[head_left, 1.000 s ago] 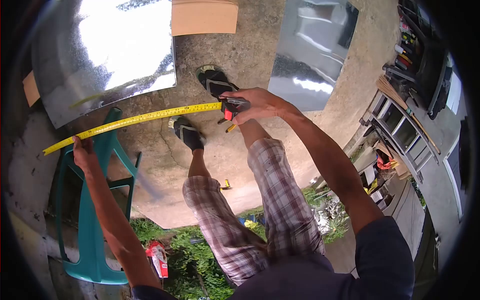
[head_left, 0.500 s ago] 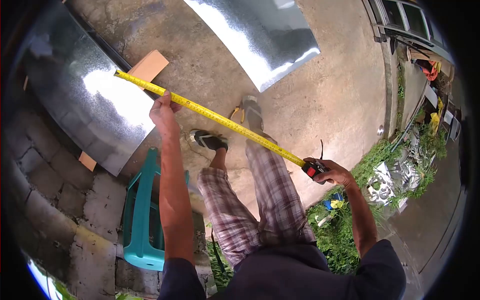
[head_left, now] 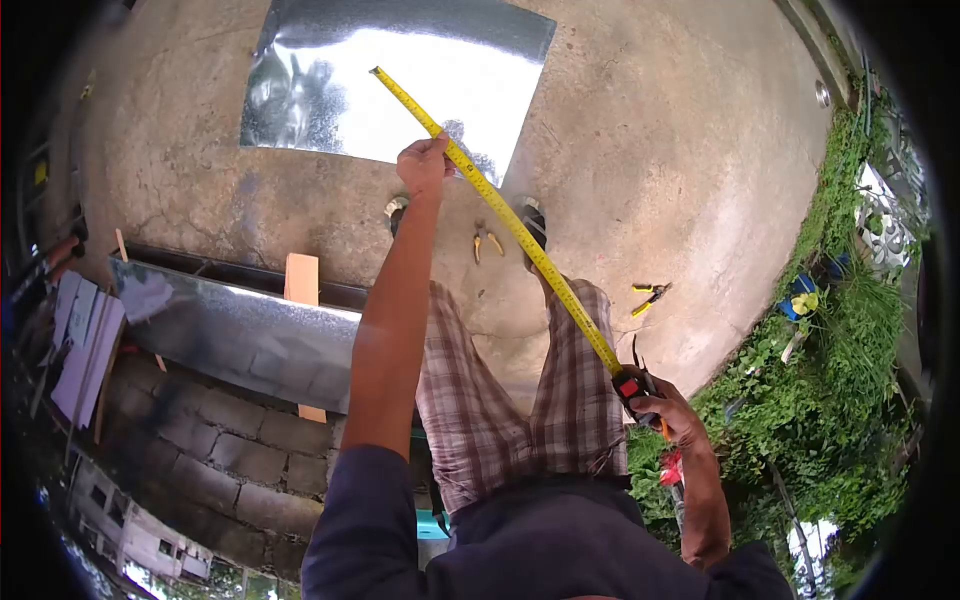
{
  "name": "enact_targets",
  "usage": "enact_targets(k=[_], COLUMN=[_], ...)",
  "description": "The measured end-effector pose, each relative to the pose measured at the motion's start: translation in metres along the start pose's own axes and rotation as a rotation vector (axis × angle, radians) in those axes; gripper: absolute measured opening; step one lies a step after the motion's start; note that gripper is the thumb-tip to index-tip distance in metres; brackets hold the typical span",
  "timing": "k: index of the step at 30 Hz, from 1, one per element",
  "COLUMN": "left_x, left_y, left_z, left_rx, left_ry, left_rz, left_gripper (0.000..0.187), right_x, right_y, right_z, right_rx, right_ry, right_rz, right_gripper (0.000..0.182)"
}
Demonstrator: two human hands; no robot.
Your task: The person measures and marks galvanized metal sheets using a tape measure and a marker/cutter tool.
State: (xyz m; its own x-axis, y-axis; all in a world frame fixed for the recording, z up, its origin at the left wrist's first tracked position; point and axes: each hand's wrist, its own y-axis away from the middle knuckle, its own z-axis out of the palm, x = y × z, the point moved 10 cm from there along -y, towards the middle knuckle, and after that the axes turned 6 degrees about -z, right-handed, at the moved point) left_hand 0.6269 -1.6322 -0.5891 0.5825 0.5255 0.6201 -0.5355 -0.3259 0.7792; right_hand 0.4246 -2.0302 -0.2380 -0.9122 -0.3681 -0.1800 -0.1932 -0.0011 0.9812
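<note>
A yellow tape measure (head_left: 560,283) stretches diagonally in front of me, its blade drawn well out. My left hand (head_left: 426,168) pinches the blade some way back from its hooked end, which overlaps a shiny metal sheet (head_left: 300,95) lying on the ground. The red-and-black case (head_left: 630,388) sits in my right hand (head_left: 675,412), close to my knee, fingers wrapped round it. A dark strap sticks up from the case, and a small orange piece shows beneath my fingers. Yellow-handled pliers (head_left: 487,243) lie between my feet.
A yellow-and-black hand tool (head_left: 652,297) lies on the concrete to the right. At left, another metal sheet (head_left: 240,325) rests with a wooden board (head_left: 301,280) by a block wall (head_left: 235,455). Green plants (head_left: 800,400) line the right side, and a teal stool (head_left: 432,524) is partly hidden by me.
My view has turned left-to-right, bringing the ground sheet ahead of me. The tape's free end has moved from over the left sheet to over the ground sheet; both hands keep their hold.
</note>
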Motion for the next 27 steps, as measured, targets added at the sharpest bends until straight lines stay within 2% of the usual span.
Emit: enact_targets(k=[3, 6, 8, 10, 14, 17, 20, 23, 24, 27], left_x=[0.046, 0.086, 0.09, 0.091, 0.045, -0.011, -0.07, -0.103, -0.111, -0.122], left_y=[-0.033, -0.083, -0.117, -0.144, -0.203, -0.253, -0.302, -0.33, -0.337, -0.35], left_z=[0.057, 0.113, 0.145, 0.181, 0.25, 0.287, 0.302, 0.311, 0.311, 0.313], left_rx=[-0.138, -0.239, -0.314, -0.384, -0.447, -0.426, -0.387, -0.335, -0.314, -0.261], left_ry=[-0.143, -0.341, -0.443, -0.54, -0.743, -0.878, -0.823, -0.893, -0.927, -1.035], left_rz=[0.033, 0.106, 0.118, 0.155, 0.273, 0.331, 0.248, 0.239, 0.246, 0.314], left_gripper=[0.024, 0.025, 0.025, 0.024, 0.024, 0.024, 0.022, 0.021, 0.02, 0.025], right_x=[-0.005, -0.017, -0.016, -0.009, -0.017, -0.007, 0.017, 0.042, 0.048, 0.078], right_y=[-0.004, -0.04, -0.078, -0.137, -0.267, -0.371, -0.474, -0.531, -0.547, -0.596], right_z=[0.035, 0.093, 0.14, 0.176, 0.207, 0.198, 0.181, 0.159, 0.152, 0.146], right_rx=[0.064, 0.101, 0.102, 0.116, 0.09, 0.078, 0.076, 0.086, 0.081, 0.08], right_ry=[-0.223, -0.431, -0.617, -0.668, -0.749, -0.629, -0.61, -0.578, -0.551, -0.576], right_rz=[-0.026, -0.048, -0.044, -0.062, -0.072, -0.044, -0.023, 0.125, 0.113, 0.091], right_gripper=[0.081, 0.08, 0.077, 0.077, 0.071, 0.062, 0.054, 0.054, 0.064, 0.073])
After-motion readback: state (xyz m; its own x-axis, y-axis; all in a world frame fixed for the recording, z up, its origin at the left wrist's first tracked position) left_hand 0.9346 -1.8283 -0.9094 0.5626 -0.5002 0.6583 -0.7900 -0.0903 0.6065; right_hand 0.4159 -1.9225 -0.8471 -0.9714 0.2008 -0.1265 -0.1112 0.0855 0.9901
